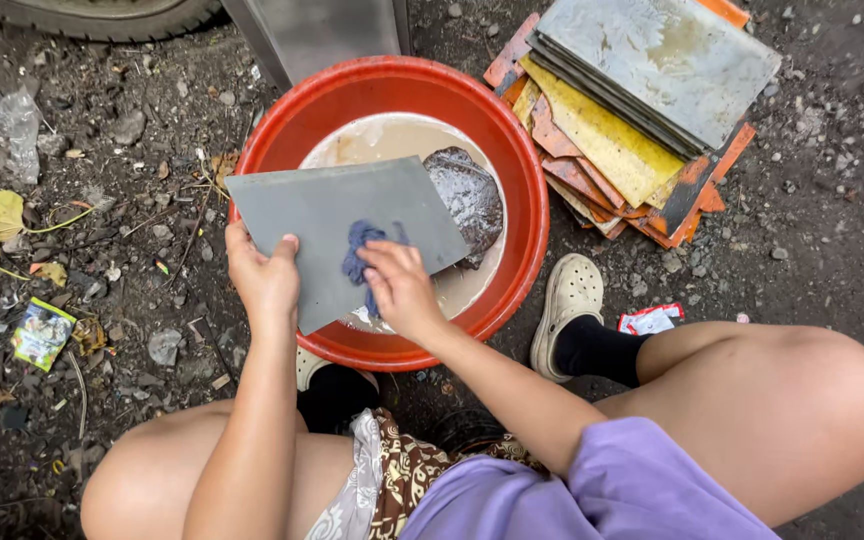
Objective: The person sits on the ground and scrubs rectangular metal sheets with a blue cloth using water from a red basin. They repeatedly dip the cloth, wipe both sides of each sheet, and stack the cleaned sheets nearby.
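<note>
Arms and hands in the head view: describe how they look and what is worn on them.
Both forearms are bare, with no gloves, rings, watch or bracelets visible on the left hand or right hand. A loose lilac short sleeve covers the right upper arm; the left arm shows no sleeve in frame.

A stack of dirty coloured plates [632, 110] lies beside scattered litter [42, 332].

Lilac short-sleeved top [642, 490], brown patterned cloth [407, 470] at the lap — black socks [592, 350], cream clogs [570, 300].
</note>
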